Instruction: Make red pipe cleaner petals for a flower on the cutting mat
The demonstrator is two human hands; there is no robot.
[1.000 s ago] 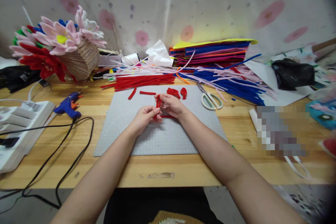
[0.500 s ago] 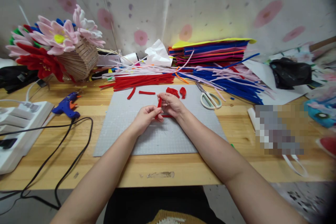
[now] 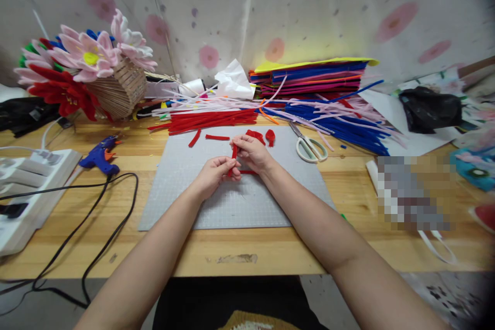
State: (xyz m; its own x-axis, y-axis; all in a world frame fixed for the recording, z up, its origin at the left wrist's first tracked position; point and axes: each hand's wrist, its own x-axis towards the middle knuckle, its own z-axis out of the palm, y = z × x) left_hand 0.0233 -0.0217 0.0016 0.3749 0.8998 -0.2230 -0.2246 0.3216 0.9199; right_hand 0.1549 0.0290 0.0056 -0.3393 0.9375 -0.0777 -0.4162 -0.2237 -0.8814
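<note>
Both hands on one red fuzzy strip, held up over the near-middle of the grey cutting mat. Left hand has its thumb and fingers closed on the lower end; right hand pinches the upper end, fingertips together, no gap visible. Strip looks roughly upright and straight between them (single or doubled, can't tell at this size). Main risk, my guess: a light pinch on so narrow a piece, so uneven pull could slip one end free or kink it. Another red strip lies on the mat by the right hand; a dropping wrist could nudge it. Two short red pieces, one flat and one slanted, sit beyond the hands, and red shaped bits rest near the right fingers, so a careless reach might scatter them. Scissors at the mat's far right, well apart from both hands, unlikely to snag.
</note>
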